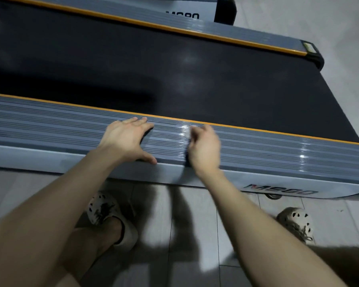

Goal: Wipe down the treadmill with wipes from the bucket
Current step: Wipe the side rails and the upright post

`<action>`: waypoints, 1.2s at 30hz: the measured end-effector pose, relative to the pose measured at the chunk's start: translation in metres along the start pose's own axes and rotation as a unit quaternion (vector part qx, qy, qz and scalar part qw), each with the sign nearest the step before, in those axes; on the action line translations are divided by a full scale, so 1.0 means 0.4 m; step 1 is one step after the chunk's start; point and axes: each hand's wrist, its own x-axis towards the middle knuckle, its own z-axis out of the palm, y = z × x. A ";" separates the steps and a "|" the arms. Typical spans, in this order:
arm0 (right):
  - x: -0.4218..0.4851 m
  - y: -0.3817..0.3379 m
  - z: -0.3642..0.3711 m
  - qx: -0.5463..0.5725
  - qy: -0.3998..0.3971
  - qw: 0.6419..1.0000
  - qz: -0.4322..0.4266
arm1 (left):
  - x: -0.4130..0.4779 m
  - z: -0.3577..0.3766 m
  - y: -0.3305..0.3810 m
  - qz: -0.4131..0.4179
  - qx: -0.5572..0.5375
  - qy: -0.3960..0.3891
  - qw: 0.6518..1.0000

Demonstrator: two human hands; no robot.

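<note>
Pressing a bunched white wipe (188, 133) onto the ribbed grey side rail (278, 150) of the treadmill (195, 79), the right hand (205, 150) is pinching it in curled fingers; the left hand (124, 139) is lying spread flat just beside.

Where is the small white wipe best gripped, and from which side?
Its bunched top, from above: the small white wipe lies pressed on the grey ribbed treadmill rail, leaving only its upper side free. The right hand pinches it so.

Both hands on the treadmill's (174, 83) near rail (278, 150) — left hand (124, 139) beside right hand (204, 148).
</note>
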 end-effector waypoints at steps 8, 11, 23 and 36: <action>-0.189 0.154 -0.097 0.047 -0.004 0.997 -0.053 | -0.019 0.046 -0.018 0.021 0.021 0.000 1.000; -0.220 0.307 -0.197 0.038 0.120 0.977 0.170 | -0.025 0.058 -0.016 0.028 0.029 0.005 0.999; -0.129 -0.014 -0.051 -0.025 -0.062 0.993 -0.093 | -0.052 0.049 -0.016 0.041 0.028 -0.036 0.998; -0.026 -0.152 0.045 -0.003 -0.118 0.973 -0.200 | 0.039 0.039 -0.132 -0.009 -0.005 -0.041 0.999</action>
